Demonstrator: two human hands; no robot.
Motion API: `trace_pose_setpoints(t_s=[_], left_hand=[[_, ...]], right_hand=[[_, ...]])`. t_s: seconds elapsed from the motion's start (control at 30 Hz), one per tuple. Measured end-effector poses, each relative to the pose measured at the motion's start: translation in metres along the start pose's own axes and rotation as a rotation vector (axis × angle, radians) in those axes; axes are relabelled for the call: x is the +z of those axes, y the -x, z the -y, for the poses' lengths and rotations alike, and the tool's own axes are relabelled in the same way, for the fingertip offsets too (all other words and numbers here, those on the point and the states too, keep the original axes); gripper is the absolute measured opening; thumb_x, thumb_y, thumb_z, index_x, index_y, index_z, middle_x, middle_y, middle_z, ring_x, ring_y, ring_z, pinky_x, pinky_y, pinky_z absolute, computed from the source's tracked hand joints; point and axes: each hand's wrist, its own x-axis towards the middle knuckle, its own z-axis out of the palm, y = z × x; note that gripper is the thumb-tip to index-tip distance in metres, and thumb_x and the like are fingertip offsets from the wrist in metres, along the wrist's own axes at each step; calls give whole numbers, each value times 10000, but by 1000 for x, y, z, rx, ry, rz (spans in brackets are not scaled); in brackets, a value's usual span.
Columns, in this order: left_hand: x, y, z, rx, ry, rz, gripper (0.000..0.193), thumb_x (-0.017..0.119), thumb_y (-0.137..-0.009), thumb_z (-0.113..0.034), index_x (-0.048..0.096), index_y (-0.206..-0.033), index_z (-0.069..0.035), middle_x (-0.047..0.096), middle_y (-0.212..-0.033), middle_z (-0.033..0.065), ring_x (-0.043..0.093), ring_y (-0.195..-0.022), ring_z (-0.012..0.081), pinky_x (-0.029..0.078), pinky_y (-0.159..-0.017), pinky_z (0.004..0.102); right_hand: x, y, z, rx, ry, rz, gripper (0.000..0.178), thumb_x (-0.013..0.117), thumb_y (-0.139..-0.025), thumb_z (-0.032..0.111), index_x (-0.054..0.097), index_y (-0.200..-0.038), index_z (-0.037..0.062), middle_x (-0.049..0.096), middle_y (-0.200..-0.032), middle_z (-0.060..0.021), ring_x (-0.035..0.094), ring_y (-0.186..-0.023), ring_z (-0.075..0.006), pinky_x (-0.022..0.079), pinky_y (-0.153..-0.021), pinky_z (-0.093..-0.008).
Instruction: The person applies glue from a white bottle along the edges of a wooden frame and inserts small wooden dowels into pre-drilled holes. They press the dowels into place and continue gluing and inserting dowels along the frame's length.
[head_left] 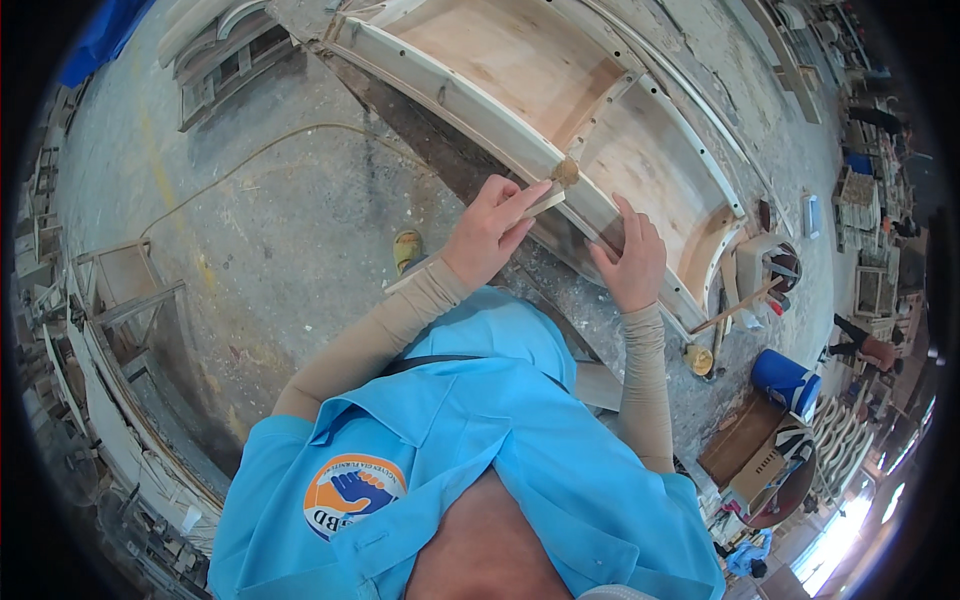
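Note:
My left hand (488, 232) is closed in a pinch on a thin, flat pale strip (546, 205). Just past its fingertips a brown putty-like lump (566, 172) shows at the near rail of a large wooden frame (470, 112); whether the lump sits on the rail or on something held, I cannot tell. My right hand (636, 262) rests against the same rail farther right, thumb and fingers apart. The frame is curved and pale, with wood panels between its ribs and dark holes along the edges.
A round container with yellowish contents (699, 359) stands on the floor at the right, near a blue bucket (785, 381) and a cardboard box (757, 470). A hose (290, 130) crosses the floor. Wooden frames (130, 285) stand at the left. People are in the right background.

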Motion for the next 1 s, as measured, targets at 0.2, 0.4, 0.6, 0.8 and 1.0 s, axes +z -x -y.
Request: trace_pose_setpoints(t_s=[0.2,0.4,0.6,0.8,1.0], left_hand=[[13,-6,1,0,-81,-67,528,664,-795,27,570,-1295,-117,503,-935,94,546,-777,218,483,-674,321],[27,-7,2,-22,-57,-145,513,677,-801,-4,574,-1289,-125,528,-909,97,566,-781,242,487,-676,330],[32,-7,1,-17,-36,-171,455,681,-800,-10,598,-1235,-112,548,-945,103,587,-831,264,497,-716,336],[33,-4,0,4,-68,-210,484,686,-768,25,601,-1228,-101,519,-1007,115,573,-902,263,492,-781,328],[36,-3,0,-10,-50,-233,511,677,-761,48,599,-1243,-103,477,-1032,114,557,-901,250,486,-798,322]], right_hand=[[-1,-2,-2,-37,-16,-32,743,781,-643,215,482,-1318,128,544,-935,-78,543,-853,-258,411,-722,-391],[0,-1,-5,-50,-3,-23,753,782,-643,210,472,-1324,122,549,-948,-81,548,-866,-262,421,-731,-390],[1,-1,-6,-74,-6,-39,762,784,-640,220,466,-1324,111,552,-959,-79,549,-869,-260,424,-732,-386],[2,0,-8,-75,-6,-32,762,787,-640,230,468,-1323,113,551,-966,-75,549,-868,-256,423,-735,-385],[4,1,-9,-83,-6,-51,767,788,-639,229,467,-1327,120,551,-970,-72,549,-871,-254,422,-738,-383]])
